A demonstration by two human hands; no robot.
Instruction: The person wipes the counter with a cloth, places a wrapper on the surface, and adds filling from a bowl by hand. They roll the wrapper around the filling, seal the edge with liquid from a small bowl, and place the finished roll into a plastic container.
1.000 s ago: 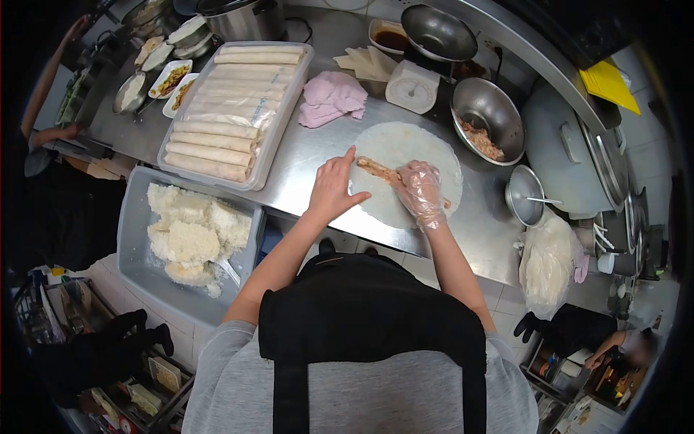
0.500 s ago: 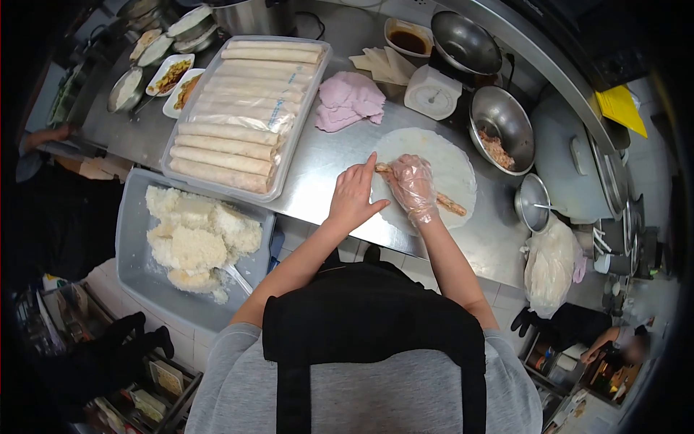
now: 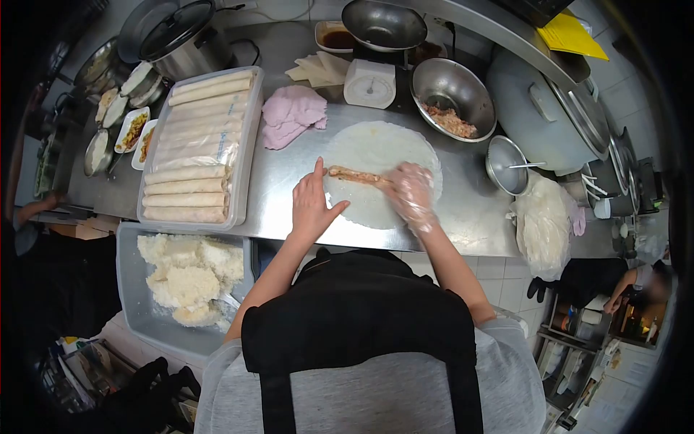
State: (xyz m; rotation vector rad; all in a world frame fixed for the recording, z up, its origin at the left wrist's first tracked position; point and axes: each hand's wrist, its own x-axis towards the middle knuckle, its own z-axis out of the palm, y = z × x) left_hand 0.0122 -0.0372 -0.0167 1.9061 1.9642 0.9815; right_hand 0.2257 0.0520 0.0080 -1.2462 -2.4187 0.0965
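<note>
Right of the flat, released left hand [image 3: 312,206], under the gloved right hand [image 3: 412,195] (grip too blurred to tell), filling strip [image 3: 352,175] on thin wrapper [image 3: 376,148]; could tear through if pressed hard.

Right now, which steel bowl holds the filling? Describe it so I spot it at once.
On the steel counter, find the round white wrapper. Past its far right edge sits a wide steel bowl. Unlike the empty bowl on the scale and the small pot, it holds pinkish mince.
</note>
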